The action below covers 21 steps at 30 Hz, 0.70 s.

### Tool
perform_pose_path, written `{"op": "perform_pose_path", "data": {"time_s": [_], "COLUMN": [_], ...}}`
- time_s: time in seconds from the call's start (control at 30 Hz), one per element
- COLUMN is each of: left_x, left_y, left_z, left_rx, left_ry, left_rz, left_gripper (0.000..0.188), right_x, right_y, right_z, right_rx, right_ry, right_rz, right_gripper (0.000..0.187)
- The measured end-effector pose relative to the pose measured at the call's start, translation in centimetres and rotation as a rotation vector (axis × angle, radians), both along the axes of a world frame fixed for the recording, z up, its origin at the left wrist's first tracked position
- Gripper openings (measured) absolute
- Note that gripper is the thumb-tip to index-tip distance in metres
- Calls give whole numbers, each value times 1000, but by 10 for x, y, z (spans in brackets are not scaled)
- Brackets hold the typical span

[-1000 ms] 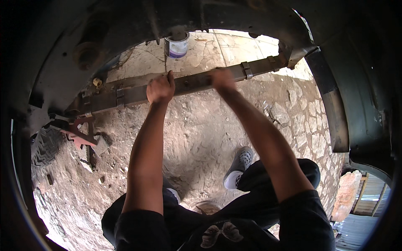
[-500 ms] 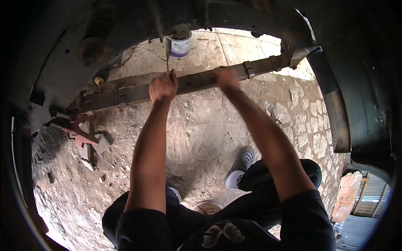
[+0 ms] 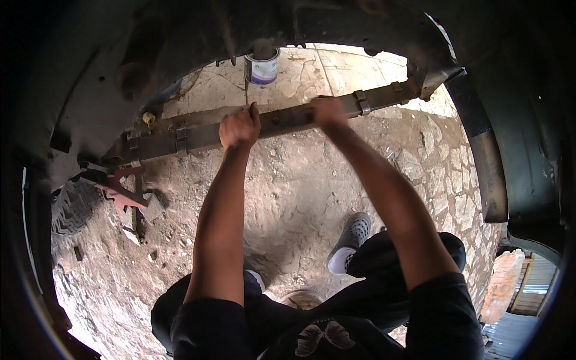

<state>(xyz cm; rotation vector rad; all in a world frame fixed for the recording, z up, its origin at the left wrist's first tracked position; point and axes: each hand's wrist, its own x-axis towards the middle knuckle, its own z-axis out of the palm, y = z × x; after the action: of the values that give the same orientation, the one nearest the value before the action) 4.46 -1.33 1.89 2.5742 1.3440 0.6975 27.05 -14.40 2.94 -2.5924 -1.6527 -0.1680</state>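
A long dark leaf spring [image 3: 281, 120] with metal clips runs across under the vehicle body, rising from left to right. My left hand [image 3: 240, 127] is closed over it left of the middle, thumb pointing up. My right hand [image 3: 327, 111] is closed at the same leaf spring, just left of the right-hand clip [image 3: 362, 102]. A dark edge shows at its fingers; whether that is a separate piece in the grip is hidden. Another clip [image 3: 181, 141] sits to the left of my left hand.
Dark vehicle bodywork [image 3: 487, 168] arches overhead and down the right side. A paint can [image 3: 262, 68] stands beyond the leaf spring. On the left are a red jack stand [image 3: 124, 195], a tyre [image 3: 75, 207] and loose stones. Rough dirt and stone paving [image 3: 288, 174] lies below.
The view has shifted slightly, so the surroundings sit a little lower and further right. My right hand is less blurred, at nearly the same place on the leaf spring. My left hand keeps its grip.
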Motion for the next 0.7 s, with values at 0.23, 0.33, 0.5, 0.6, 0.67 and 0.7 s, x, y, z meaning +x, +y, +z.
{"op": "perform_pose_path", "data": {"time_s": [0.23,0.33,0.5,0.6,0.67,0.7], "left_x": [1,24,-7,-2,2,5], "left_y": [-2,-14,0,2,0,-4], "left_z": [4,11,0,3,5,9], "left_rx": [-28,-120,-90,-110,-171,-176], "left_ry": [0,52,64,48,63,54], "left_rz": [40,4,69,65,75,68], "left_gripper": [63,62,60,60,58,57], "right_x": [6,-48,-232,-269,-265,-256], "right_y": [-26,-21,-61,-112,-137,-139], "right_z": [12,-49,-19,-53,-66,-67], "right_rx": [-61,304,731,859,806,892], "right_ry": [-412,73,773,1245,1438,1452], "right_rz": [-293,182,-135,-458,-625,-667], "right_gripper": [23,18,21,27,29,29]}}
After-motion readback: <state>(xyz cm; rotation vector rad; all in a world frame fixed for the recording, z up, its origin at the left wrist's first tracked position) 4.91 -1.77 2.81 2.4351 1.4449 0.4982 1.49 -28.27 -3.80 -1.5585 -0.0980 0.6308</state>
